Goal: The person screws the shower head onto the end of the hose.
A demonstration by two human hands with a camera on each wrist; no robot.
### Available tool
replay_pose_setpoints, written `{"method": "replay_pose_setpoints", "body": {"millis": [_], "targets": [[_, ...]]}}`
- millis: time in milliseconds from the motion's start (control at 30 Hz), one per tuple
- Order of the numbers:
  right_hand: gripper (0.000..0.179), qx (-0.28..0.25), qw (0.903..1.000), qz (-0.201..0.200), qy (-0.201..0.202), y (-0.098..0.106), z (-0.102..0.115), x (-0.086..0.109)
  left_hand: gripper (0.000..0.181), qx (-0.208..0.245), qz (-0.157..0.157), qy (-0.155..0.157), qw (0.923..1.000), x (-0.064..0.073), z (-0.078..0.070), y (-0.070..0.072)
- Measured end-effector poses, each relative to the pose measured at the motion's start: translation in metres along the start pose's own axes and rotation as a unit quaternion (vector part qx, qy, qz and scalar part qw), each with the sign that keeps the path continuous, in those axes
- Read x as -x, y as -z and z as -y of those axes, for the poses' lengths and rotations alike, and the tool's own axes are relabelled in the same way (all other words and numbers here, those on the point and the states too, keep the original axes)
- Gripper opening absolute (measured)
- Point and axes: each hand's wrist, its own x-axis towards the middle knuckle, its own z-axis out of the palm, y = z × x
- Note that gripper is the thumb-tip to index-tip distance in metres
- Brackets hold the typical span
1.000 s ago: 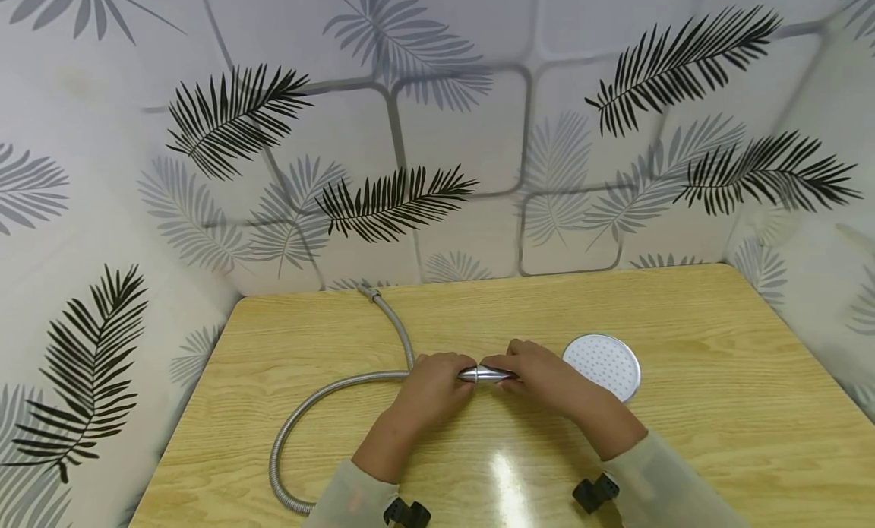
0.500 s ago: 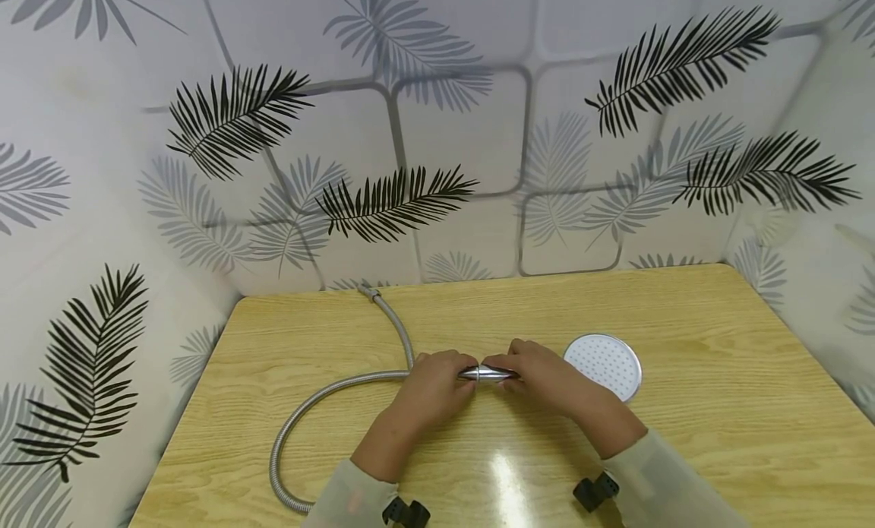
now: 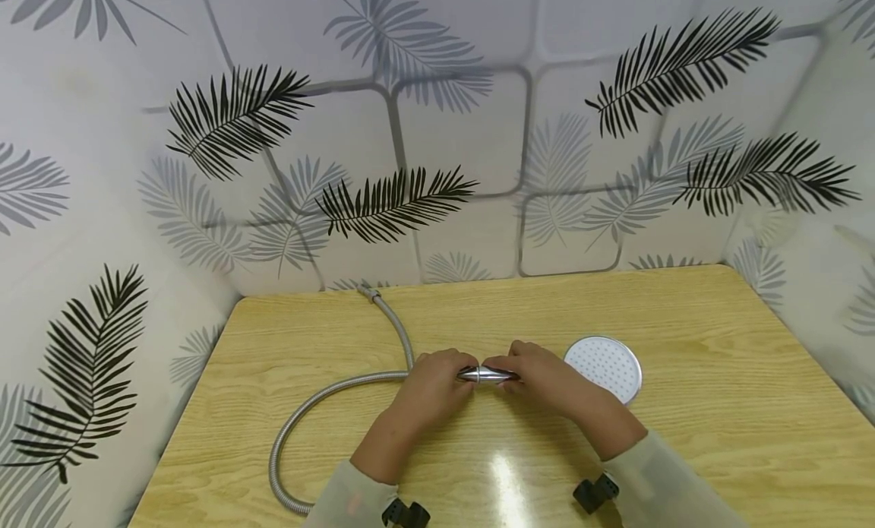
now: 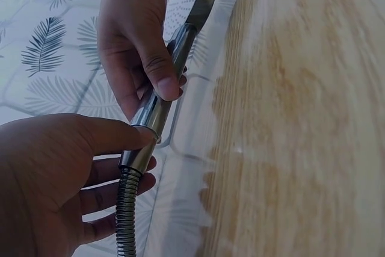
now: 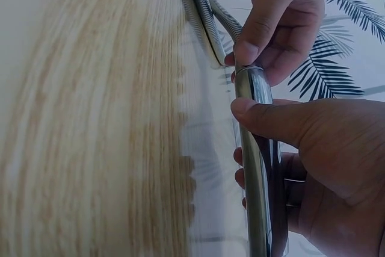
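A chrome hand shower lies across the middle of the head view, its round white spray face turned upward on the right. My right hand grips its handle, thumb on the near side and fingers curled beneath. At the handle's lower end, my left hand pinches the tapered metal hose nut between thumb and fingers. The nut meets the handle end to end, with a thin ring line between them. From the nut runs a ribbed metal shower hose, partly hidden behind the left hand in the head view.
The hose loops over the left part of the wooden table. Its other end, with a metal fitting, reaches the table's back edge. Leaf-patterned walls stand behind and at both sides. Each sleeve carries a black wrist camera.
Both hands stay at the joint of handle and hose nut. The spray face has shifted very slightly to the right and toward me; the hose lies as before.
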Motion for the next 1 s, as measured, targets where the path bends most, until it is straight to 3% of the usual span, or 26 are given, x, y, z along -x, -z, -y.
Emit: {"method": "replay_pose_setpoints", "body": {"millis": [1000], "targets": [[0.037, -0.005, 1.0, -0.001, -0.005, -0.0001, 0.0007, 0.0009, 0.02, 0.022, -0.036, -0.01, 0.9991, 0.0039, 0.001, 0.0011]]}}
